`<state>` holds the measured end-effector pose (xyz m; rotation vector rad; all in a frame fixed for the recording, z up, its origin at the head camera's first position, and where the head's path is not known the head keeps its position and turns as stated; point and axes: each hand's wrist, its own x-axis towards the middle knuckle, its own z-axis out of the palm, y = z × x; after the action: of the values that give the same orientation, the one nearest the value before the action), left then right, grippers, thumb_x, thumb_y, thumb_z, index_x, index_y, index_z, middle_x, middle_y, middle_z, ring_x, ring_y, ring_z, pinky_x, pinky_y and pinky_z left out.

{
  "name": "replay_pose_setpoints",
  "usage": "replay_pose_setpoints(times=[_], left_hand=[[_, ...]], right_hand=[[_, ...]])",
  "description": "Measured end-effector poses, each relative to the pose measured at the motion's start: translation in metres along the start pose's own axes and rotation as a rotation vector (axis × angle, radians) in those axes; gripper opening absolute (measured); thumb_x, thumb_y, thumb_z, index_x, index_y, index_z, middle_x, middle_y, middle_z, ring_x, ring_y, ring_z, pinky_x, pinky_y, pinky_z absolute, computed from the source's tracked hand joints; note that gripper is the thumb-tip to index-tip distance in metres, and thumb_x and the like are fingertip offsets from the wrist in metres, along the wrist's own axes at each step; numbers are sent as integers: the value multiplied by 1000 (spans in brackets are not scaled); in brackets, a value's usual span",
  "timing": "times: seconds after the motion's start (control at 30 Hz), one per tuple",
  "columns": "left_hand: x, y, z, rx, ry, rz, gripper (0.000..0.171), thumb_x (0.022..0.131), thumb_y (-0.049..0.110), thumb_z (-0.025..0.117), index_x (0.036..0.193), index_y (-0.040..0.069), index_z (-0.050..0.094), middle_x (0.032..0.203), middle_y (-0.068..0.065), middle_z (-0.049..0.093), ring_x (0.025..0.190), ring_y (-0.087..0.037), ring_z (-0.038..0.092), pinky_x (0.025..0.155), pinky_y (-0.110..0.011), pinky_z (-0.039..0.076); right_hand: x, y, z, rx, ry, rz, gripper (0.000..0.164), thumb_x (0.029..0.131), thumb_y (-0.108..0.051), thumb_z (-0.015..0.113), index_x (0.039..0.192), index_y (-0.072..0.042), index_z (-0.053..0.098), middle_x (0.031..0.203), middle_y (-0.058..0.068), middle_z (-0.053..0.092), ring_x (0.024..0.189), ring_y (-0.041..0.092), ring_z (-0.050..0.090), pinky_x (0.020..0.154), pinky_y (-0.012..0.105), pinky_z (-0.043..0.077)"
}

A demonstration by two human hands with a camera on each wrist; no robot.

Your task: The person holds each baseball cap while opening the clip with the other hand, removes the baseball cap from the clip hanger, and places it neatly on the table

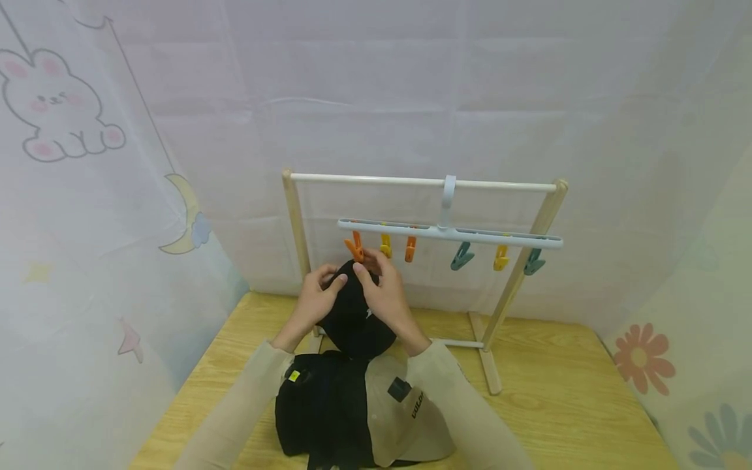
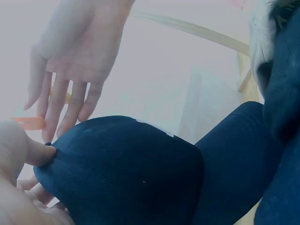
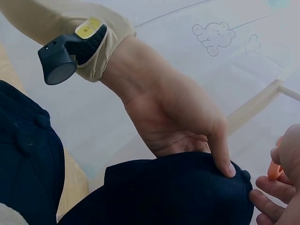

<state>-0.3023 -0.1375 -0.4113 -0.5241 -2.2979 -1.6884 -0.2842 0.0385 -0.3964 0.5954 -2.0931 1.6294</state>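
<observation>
My left hand (image 1: 317, 297) pinches the top of a black cap (image 1: 352, 320) between thumb and fingers, close under the hanger; the thumb presses the crown near its button in the right wrist view. A small white mark shows on the cap's side. My right hand (image 1: 384, 294) is at the cap's upper right, beside an orange clip (image 1: 355, 249) at the hanger's left end. In the left wrist view the right fingers (image 2: 70, 103) are straight and spread, their tips by the orange clip (image 2: 30, 123) and the cap (image 2: 126, 164).
A pale blue hanger (image 1: 399, 228) with orange, yellow and teal clips hangs from the white rail (image 1: 376, 179) of a wooden-legged rack. Nearer on the wooden table (image 1: 558, 391) lie another black cap (image 1: 323, 405) and a beige cap (image 1: 393, 418), side by side below my forearms.
</observation>
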Motion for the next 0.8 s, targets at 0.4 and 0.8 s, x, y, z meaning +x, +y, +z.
replay_pose_setpoints(times=[0.4,0.8], left_hand=[[-4,7,1,-87,77,-83,25,108,14,64,125,-4,68,120,-27,76,105,-36,75,84,-28,58],[-7,13,4,-189,156,-148,26,108,11,64,129,-4,66,136,-26,69,123,-36,69,98,-34,56]], right_hand=[[-16,15,-11,46,28,-1,42,109,-16,64,146,2,57,138,20,67,128,37,64,112,57,51],[-52,72,-34,-42,121,180,42,106,-14,68,143,2,59,140,26,64,129,43,64,111,57,51]])
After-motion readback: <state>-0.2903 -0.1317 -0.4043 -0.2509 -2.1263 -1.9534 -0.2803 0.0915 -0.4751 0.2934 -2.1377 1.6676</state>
